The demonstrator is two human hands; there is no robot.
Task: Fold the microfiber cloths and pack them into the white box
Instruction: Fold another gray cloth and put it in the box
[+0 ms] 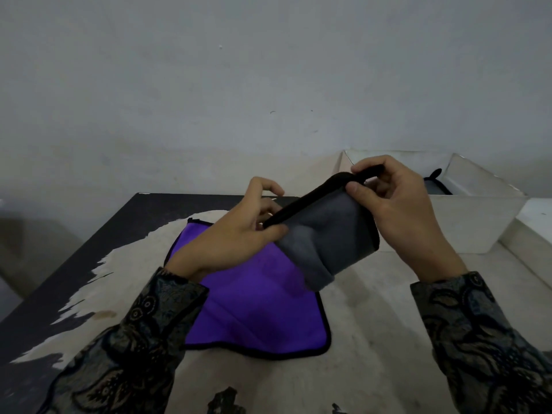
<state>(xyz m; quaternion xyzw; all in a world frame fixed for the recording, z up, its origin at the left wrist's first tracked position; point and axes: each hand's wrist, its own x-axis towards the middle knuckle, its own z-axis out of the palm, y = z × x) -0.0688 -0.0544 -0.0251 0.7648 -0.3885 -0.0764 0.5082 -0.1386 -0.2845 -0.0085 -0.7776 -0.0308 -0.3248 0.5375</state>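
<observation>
A folded grey cloth with a black hem hangs in the air above the table, held by both hands. My left hand pinches its lower left end of the hem. My right hand pinches the upper right end between thumb and fingers. Under it a purple cloth with a black edge lies flat on the table. The white box stands at the back right, behind my right hand; a grey cloth with a black edge lies inside it.
The table has a worn pale top with dark patches at the left and front. Its left edge drops off at the far left. A bare grey wall rises behind. Patterned sleeves cover both forearms.
</observation>
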